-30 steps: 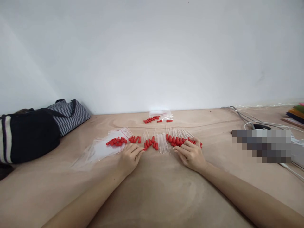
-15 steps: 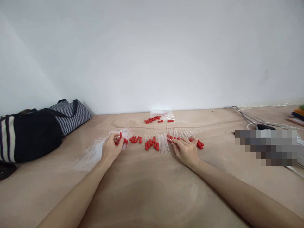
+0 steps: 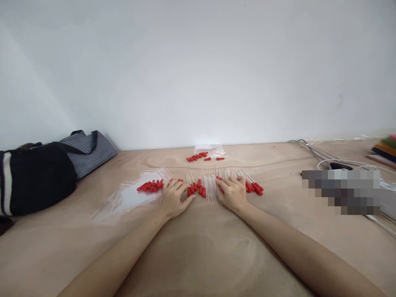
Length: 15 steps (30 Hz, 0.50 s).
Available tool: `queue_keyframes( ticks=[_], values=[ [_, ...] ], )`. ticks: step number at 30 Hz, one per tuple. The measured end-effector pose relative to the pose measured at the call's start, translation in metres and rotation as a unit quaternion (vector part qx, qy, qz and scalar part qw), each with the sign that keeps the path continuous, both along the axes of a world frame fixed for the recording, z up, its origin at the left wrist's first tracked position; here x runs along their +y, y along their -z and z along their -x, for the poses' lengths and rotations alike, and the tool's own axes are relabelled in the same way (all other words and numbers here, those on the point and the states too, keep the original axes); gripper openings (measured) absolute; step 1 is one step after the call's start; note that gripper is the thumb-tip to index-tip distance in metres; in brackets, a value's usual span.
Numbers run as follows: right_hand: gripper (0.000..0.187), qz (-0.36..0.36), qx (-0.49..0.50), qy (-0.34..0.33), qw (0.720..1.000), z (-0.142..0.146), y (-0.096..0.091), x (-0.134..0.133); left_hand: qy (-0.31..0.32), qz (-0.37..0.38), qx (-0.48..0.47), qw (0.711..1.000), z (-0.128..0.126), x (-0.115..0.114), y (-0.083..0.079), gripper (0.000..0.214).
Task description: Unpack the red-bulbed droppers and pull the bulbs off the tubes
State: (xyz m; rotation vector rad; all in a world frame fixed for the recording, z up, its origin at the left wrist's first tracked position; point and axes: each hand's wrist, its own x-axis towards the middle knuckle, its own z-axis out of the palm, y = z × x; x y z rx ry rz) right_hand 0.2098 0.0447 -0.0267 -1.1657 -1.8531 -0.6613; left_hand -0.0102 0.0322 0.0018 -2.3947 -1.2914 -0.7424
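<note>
Surface (image 3: 198, 251) | left fingers (image 3: 174, 186) parted, seemingly empty; right fingers (image 3: 228, 182) curled, grip unclear | nudge could scatter 12-o'clock tubes (image 3: 210, 188)

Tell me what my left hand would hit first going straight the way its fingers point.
Your left hand would most likely meet the red bulbs just beyond its fingers; depth is unclear, so it may already be touching them.

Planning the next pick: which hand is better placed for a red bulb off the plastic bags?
Probably the left hand: it sits beside the red bulbs on the plastic bags. The right hand is farther off, across the clear tubes.
</note>
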Motion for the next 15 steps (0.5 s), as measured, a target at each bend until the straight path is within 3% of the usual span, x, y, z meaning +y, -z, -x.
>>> queue_keyframes(
  ticks=[7,15],
  values=[
    [0.016,0.064,-0.036,-0.014,0.997,0.001,-0.003,-0.003,0.013,0.03,-0.012,0.999,0.003,0.003,0.004,0.016],
    [0.033,0.117,-0.064,-0.006,0.991,0.0,-0.007,-0.006,-0.049,-0.038,-0.102,0.993,0.005,0.004,0.011,0.011]
  ],
)
